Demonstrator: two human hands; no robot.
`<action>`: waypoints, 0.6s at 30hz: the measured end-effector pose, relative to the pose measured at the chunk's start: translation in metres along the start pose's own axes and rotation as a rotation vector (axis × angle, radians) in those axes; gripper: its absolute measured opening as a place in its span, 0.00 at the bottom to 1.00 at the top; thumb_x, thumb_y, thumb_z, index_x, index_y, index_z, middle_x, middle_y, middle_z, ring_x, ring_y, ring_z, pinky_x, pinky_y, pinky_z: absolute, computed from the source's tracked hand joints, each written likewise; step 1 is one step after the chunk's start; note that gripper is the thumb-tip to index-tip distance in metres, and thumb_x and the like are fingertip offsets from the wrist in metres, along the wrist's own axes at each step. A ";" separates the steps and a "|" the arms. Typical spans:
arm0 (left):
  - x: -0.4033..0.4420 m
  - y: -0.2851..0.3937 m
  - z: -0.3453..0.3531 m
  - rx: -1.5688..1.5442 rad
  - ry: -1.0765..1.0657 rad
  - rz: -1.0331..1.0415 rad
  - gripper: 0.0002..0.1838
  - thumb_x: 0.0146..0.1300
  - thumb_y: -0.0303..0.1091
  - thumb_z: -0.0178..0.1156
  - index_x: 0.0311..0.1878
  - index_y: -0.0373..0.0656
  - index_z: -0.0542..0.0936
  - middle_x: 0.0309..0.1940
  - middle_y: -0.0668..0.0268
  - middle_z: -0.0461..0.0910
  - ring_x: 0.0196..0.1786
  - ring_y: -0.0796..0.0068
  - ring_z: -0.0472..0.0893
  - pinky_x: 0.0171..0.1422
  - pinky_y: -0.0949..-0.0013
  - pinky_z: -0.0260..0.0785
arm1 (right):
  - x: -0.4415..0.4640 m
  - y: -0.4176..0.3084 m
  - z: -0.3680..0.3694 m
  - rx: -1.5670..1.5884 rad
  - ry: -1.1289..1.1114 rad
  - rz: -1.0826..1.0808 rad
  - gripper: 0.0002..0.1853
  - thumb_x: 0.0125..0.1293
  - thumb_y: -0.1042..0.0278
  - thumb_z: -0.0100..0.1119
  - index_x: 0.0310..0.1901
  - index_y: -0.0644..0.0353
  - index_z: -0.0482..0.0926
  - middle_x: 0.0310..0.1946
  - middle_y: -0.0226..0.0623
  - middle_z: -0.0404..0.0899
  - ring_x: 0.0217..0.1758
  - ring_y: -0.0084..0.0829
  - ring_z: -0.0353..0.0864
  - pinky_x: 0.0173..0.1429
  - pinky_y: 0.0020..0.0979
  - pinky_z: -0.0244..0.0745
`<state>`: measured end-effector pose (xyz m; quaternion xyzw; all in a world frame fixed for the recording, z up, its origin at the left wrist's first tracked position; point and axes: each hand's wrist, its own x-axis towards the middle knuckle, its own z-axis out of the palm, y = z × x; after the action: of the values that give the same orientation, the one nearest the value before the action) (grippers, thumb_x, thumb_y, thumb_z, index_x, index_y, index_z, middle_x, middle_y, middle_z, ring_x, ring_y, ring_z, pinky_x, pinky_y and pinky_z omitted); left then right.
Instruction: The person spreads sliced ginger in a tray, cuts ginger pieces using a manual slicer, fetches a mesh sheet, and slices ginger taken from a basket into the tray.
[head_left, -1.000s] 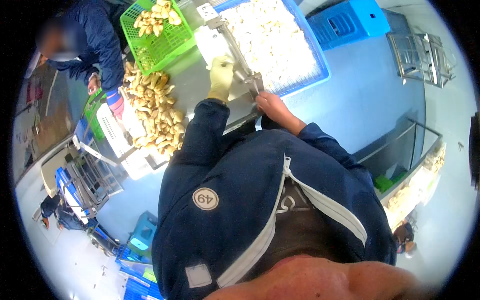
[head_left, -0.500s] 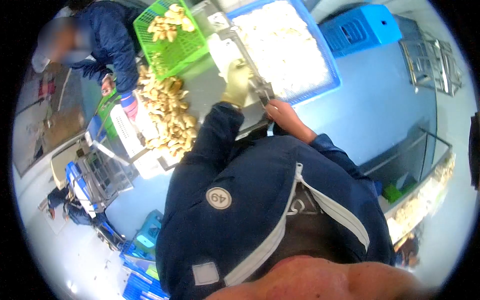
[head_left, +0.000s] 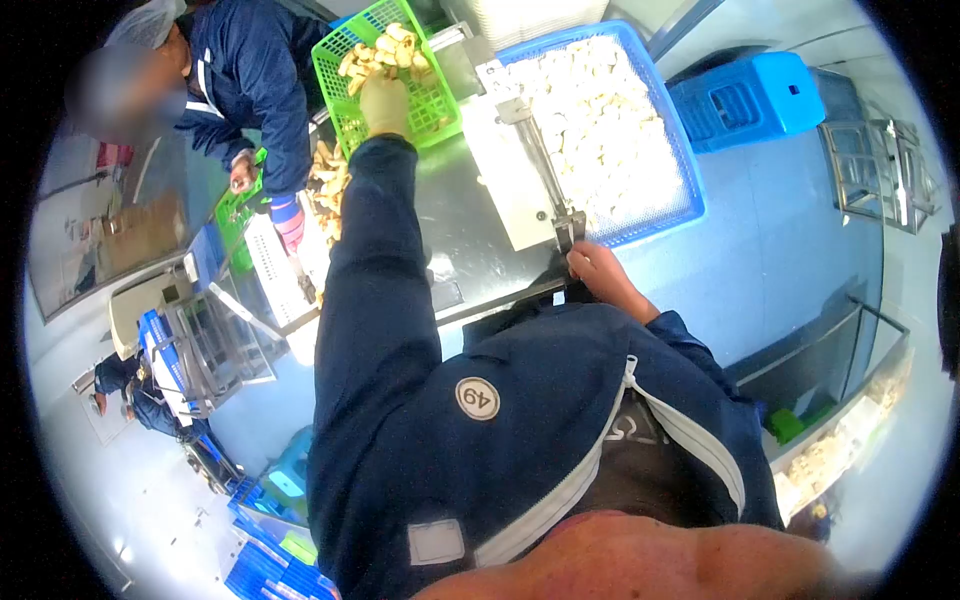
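My left hand (head_left: 385,105), in a pale yellow glove, reaches into a green plastic basket (head_left: 452,118). It touches tan, knobbly pieces (head_left: 398,48) that look like ginger; its fingertips are hidden among them. My right hand (head_left: 600,272), bare, is closed round the dark handle (head_left: 568,232) of a long lever-type cutter (head_left: 535,155). The cutter lies along the right side of a white board (head_left: 508,190). Just right of it, a blue mesh crate (head_left: 690,190) holds many whitish cut pieces (head_left: 610,120).
A co-worker in a dark blue jacket (head_left: 265,80) works at the left, a sleeve end near a white perforated tray (head_left: 262,245). More tan pieces (head_left: 328,180) lie on the steel table (head_left: 465,215). A blue plastic container (head_left: 745,100) stands beyond the crate.
My left hand has moved from the white board beside the cutter up and left into the green basket. My right hand stays on the cutter's handle. The view has shifted slightly.
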<state>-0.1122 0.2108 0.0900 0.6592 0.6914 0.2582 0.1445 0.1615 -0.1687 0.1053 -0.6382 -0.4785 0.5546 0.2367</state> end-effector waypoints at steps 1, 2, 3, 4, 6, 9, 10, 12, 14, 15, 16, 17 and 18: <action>0.011 -0.005 0.001 0.100 -0.092 -0.055 0.16 0.59 0.37 0.59 0.48 0.39 0.81 0.42 0.45 0.83 0.50 0.45 0.81 0.55 0.51 0.73 | 0.000 0.000 0.002 -0.001 0.009 0.008 0.16 0.67 0.60 0.49 0.32 0.67 0.75 0.26 0.55 0.78 0.33 0.57 0.79 0.39 0.47 0.72; 0.019 -0.011 0.004 0.157 -0.089 -0.014 0.16 0.59 0.37 0.60 0.48 0.39 0.81 0.43 0.45 0.83 0.50 0.46 0.81 0.55 0.51 0.73 | 0.000 0.002 0.003 -0.003 0.017 0.019 0.16 0.67 0.60 0.49 0.32 0.67 0.75 0.26 0.55 0.78 0.33 0.56 0.79 0.39 0.47 0.72; 0.023 -0.012 0.005 0.214 -0.086 0.024 0.16 0.59 0.37 0.60 0.48 0.40 0.80 0.43 0.45 0.83 0.51 0.46 0.81 0.56 0.51 0.73 | 0.001 0.003 0.003 -0.005 0.022 0.032 0.16 0.67 0.60 0.49 0.32 0.67 0.76 0.26 0.55 0.78 0.33 0.56 0.80 0.38 0.47 0.72; 0.025 -0.014 0.006 0.273 -0.086 0.061 0.16 0.59 0.38 0.60 0.48 0.40 0.80 0.44 0.45 0.83 0.52 0.46 0.81 0.56 0.51 0.73 | 0.001 0.004 0.003 -0.016 0.032 0.030 0.16 0.67 0.60 0.49 0.32 0.67 0.76 0.26 0.55 0.78 0.33 0.56 0.80 0.38 0.47 0.72; 0.032 -0.021 0.015 0.303 -0.170 0.052 0.16 0.59 0.37 0.60 0.48 0.40 0.80 0.46 0.45 0.83 0.53 0.47 0.81 0.57 0.52 0.72 | 0.000 0.005 0.006 -0.040 0.045 0.027 0.16 0.67 0.60 0.48 0.32 0.67 0.76 0.26 0.55 0.78 0.33 0.56 0.80 0.38 0.47 0.72; 0.031 -0.028 0.022 0.284 -0.246 0.061 0.18 0.59 0.38 0.60 0.50 0.40 0.78 0.48 0.45 0.82 0.54 0.46 0.80 0.58 0.53 0.72 | 0.000 0.005 0.006 -0.049 0.042 0.051 0.16 0.67 0.60 0.48 0.32 0.67 0.76 0.26 0.55 0.78 0.34 0.57 0.79 0.39 0.48 0.72; 0.028 -0.022 0.017 0.266 -0.261 0.071 0.19 0.59 0.38 0.60 0.51 0.40 0.78 0.49 0.45 0.82 0.55 0.46 0.79 0.58 0.53 0.72 | 0.002 0.006 0.007 -0.055 0.043 0.051 0.16 0.66 0.60 0.49 0.32 0.67 0.76 0.26 0.55 0.78 0.34 0.57 0.79 0.39 0.48 0.72; 0.016 -0.005 -0.003 0.168 -0.285 0.086 0.21 0.57 0.37 0.63 0.52 0.36 0.77 0.46 0.50 0.83 0.52 0.53 0.81 0.57 0.57 0.72 | 0.003 0.009 0.007 -0.068 0.043 0.046 0.16 0.66 0.60 0.49 0.32 0.67 0.76 0.27 0.56 0.78 0.34 0.58 0.79 0.39 0.49 0.72; 0.000 0.008 -0.019 -0.301 -0.350 -0.081 0.23 0.57 0.35 0.65 0.53 0.33 0.75 0.46 0.54 0.82 0.52 0.62 0.81 0.56 0.64 0.72 | 0.004 0.011 0.008 -0.075 0.038 0.048 0.16 0.66 0.60 0.49 0.32 0.67 0.76 0.27 0.56 0.78 0.34 0.58 0.79 0.39 0.49 0.72; -0.010 0.014 -0.029 -0.535 -0.375 -0.166 0.24 0.56 0.35 0.66 0.54 0.32 0.74 0.46 0.56 0.81 0.51 0.67 0.81 0.56 0.68 0.73 | 0.005 0.011 0.008 -0.079 0.033 0.048 0.16 0.66 0.60 0.50 0.32 0.66 0.76 0.28 0.56 0.78 0.34 0.58 0.79 0.39 0.49 0.72; -0.027 0.027 -0.045 -0.666 -0.390 -0.133 0.23 0.56 0.34 0.66 0.53 0.33 0.74 0.45 0.58 0.81 0.51 0.69 0.80 0.57 0.69 0.72 | 0.006 0.009 0.007 -0.076 0.016 0.057 0.16 0.66 0.60 0.50 0.32 0.66 0.76 0.28 0.56 0.78 0.35 0.58 0.79 0.39 0.49 0.72; -0.048 0.046 -0.063 -0.797 -0.404 -0.100 0.22 0.57 0.33 0.65 0.53 0.35 0.75 0.44 0.60 0.80 0.51 0.71 0.79 0.57 0.70 0.72 | 0.006 0.006 0.005 -0.074 -0.001 0.067 0.16 0.66 0.60 0.50 0.32 0.66 0.76 0.28 0.56 0.78 0.35 0.58 0.79 0.40 0.49 0.72; -0.070 0.059 -0.073 -0.931 -0.418 -0.068 0.20 0.57 0.32 0.65 0.52 0.36 0.75 0.44 0.62 0.79 0.50 0.73 0.78 0.57 0.72 0.71 | 0.006 0.005 0.003 -0.074 -0.019 0.080 0.16 0.66 0.59 0.50 0.32 0.66 0.77 0.29 0.56 0.78 0.35 0.58 0.79 0.40 0.49 0.72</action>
<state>-0.0955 0.1293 0.1726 0.5397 0.4805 0.3965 0.5662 0.1597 -0.1664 0.0973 -0.6600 -0.4748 0.5517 0.1860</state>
